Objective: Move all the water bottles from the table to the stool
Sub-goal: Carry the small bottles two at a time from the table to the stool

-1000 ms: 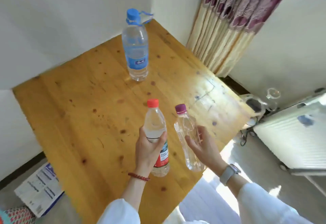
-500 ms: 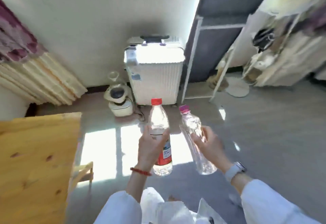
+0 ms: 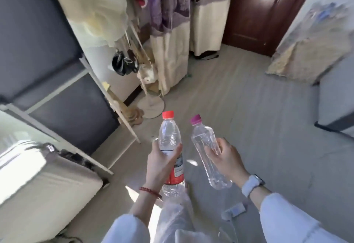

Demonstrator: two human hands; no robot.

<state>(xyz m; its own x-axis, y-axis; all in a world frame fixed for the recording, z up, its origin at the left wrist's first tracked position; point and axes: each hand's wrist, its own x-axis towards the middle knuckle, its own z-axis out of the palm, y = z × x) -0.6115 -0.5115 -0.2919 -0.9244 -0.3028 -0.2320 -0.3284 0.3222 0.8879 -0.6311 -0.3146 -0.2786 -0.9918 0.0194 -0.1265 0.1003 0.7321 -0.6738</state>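
— Bottles first: where are they and how do they lie?

— I see two, both held in the air over the grey floor [image 3: 249, 108], near the middle of my view. The red-capped bottle [image 3: 171, 147] is in the left hand [image 3: 160, 163], long axis close to upright, cap pointing up and away from me, base down toward the wrist with the red bead bracelet [image 3: 150, 192]. The purple-capped bottle [image 3: 207, 151] is in the right hand [image 3: 227, 160], just right of the first and apart from it. Its axis is tilted: cap up and leaning left, base swung down to the right, toward the white wristwatch [image 3: 251, 184].

— Finger state?

— Left fingers are wrapped round the red-capped bottle at its label, thumb across the front. Right fingers are curled behind the purple-capped bottle's middle, thumb on the near side; both grips are closed on their bottles.

— Surroundings?

— White suitcase [image 3: 38, 185] at near left, dark panelled wardrobe [image 3: 47, 61] behind it, patterned curtain [image 3: 176, 22] and brown door [image 3: 258, 9] at the far side. Neither table nor stool shows in my view.
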